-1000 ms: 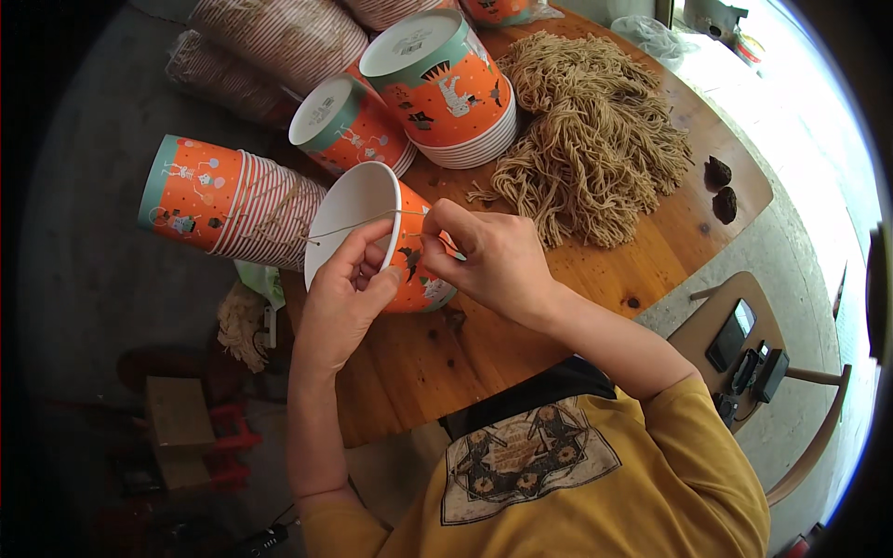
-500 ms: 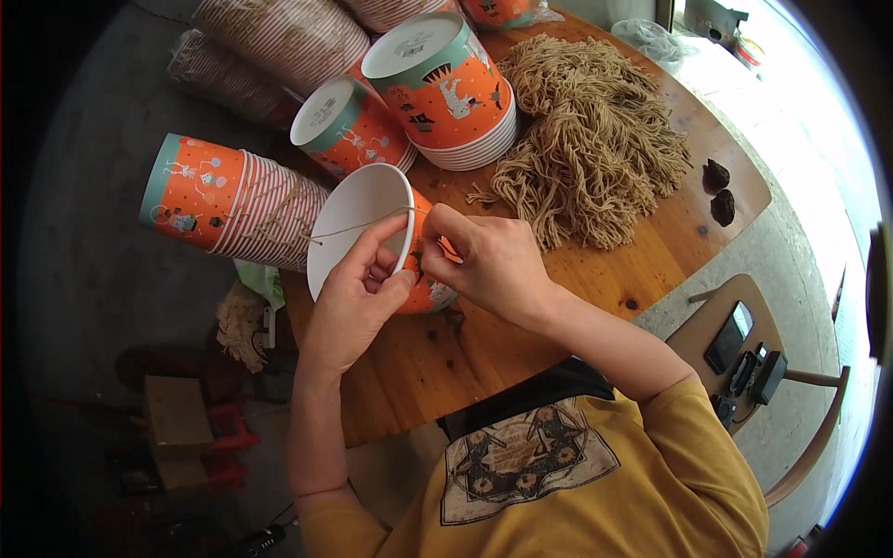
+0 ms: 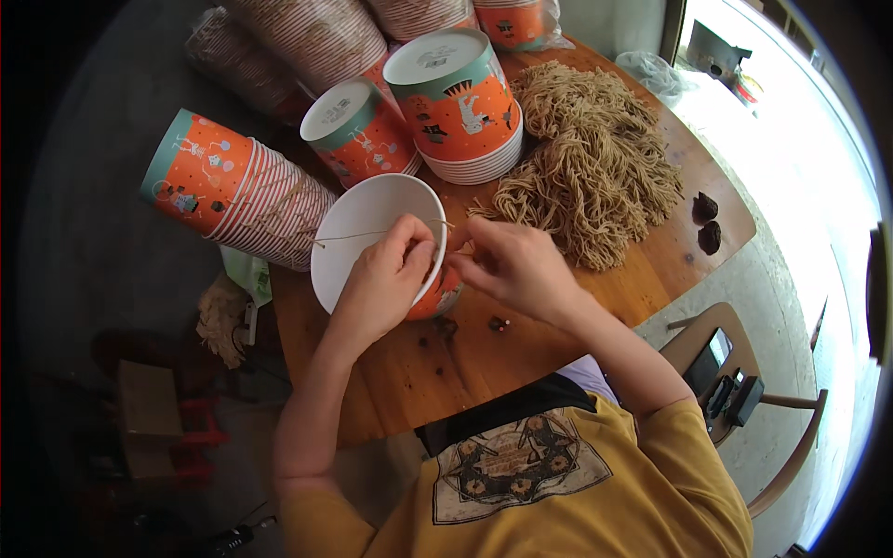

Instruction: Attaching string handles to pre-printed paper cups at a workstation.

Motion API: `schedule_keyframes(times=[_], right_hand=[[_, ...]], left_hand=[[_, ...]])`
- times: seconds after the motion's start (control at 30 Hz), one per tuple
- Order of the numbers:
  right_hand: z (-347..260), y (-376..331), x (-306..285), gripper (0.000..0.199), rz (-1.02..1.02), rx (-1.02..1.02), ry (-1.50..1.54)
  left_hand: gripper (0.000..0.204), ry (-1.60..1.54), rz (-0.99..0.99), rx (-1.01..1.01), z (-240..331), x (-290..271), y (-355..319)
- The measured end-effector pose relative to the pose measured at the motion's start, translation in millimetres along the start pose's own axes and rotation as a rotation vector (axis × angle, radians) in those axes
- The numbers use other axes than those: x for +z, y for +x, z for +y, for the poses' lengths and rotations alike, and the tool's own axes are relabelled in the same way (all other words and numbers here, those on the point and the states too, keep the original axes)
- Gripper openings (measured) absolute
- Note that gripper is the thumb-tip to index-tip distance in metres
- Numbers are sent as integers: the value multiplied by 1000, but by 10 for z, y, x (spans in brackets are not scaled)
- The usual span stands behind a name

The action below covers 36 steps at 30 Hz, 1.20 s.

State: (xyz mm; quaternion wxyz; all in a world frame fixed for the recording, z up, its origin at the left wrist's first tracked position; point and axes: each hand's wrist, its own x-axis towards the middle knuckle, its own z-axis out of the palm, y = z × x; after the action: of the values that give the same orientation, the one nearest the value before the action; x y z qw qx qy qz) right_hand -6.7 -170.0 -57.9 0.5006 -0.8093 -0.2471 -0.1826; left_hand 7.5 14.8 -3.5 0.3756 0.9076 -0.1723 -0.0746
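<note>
An orange paper bucket (image 3: 333, 272) with a white inside lies tilted on the table, its mouth toward the left. A thin tan cord (image 3: 349, 236) stretches across its mouth, and one short end sticks out past the right rim. My left hand (image 3: 386, 284) reaches over the mouth with fingers curled closed at the cord, just inside the rim. Outside the same rim, my right hand (image 3: 521, 270) is beside the wall with its thumb and forefinger bent but apart. Its other fingertips are partly hidden.
Nested stacks of similar buckets stand upside down (image 3: 456, 116) or lie at the left (image 3: 214, 181), one with cords across it. A heap of tan cord (image 3: 595, 158) and two dark lumps (image 3: 709, 223) lie on the wooden table (image 3: 372, 391). A chair (image 3: 712, 344) holding a phone stands right.
My right fingers have parted from their pinch, leaving the cord end showing past the rim. My left hand has shifted right and curled more. The view has shifted slightly.
</note>
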Motion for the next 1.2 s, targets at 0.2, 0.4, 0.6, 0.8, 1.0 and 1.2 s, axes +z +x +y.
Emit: schedule_keyframes(times=[0.2, 0.4, 0.6, 0.8, 1.0, 1.2], right_hand=[[30, 182, -434, 23, -237, 23, 125], [-141, 406, -502, 18, -348, 29, 279], [-180, 714, -460, 16, -426, -77, 323], [-40, 820, -351, 15, -379, -84, 338], [123, 750, -301, 11, -211, -87, 268], [21, 310, -314, 11, 120, -74, -107]], left_hand=[[11, -390, 165, 38, -46, -135, -62], [11, -812, 133, -58, 109, 18, 99], [10, -846, 92, -20, 182, 152, 199], [13, -838, -103, -75, 51, 85, 153], [14, -817, -156, -115, 62, 46, 112], [14, -853, -155, -118, 49, 59, 142]])
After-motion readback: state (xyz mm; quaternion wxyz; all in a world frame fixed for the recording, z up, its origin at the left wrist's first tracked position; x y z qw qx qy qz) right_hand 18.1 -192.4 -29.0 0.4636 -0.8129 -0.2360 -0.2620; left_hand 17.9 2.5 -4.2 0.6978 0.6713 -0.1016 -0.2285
